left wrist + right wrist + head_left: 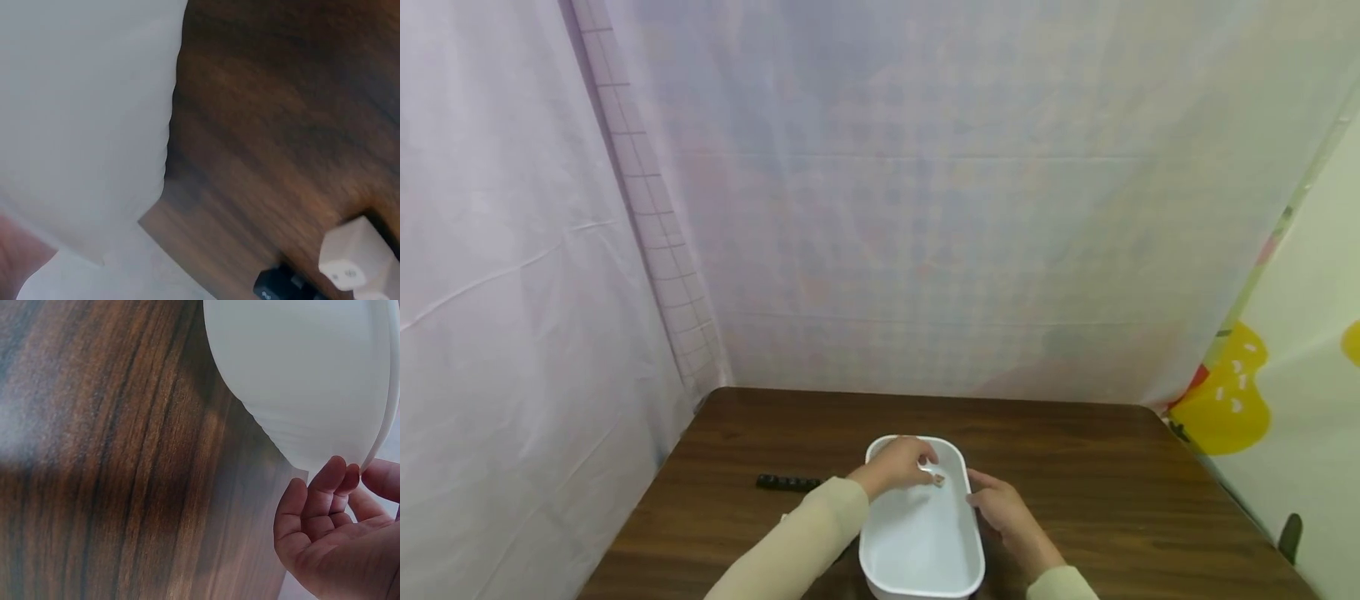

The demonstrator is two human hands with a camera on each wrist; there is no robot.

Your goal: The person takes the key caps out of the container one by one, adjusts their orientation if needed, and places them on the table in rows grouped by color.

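A deep white plastic tub [925, 533] with rounded corners stands at the table's front. My left hand [901, 463] reaches over its left side, and the fingers are bent inside near the far end. By the thumb tip is a small pale piece [938, 481] with a brown mark, too small to name; a gap shows between thumb and forefinger. Only a bit of that hand [22, 259] appears in the left wrist view. My right hand [1003, 512] is at the tub's right side; in the right wrist view its thumb and fingers [329, 481] pinch the rim.
Left of the tub lies a row of black keycaps [788, 482] on the dark wooden table [1060, 450]. The left wrist view has a white keycap [356, 253] and a black keycap [281, 284] beside the tub. Pale curtains [925, 250] hang behind the table.
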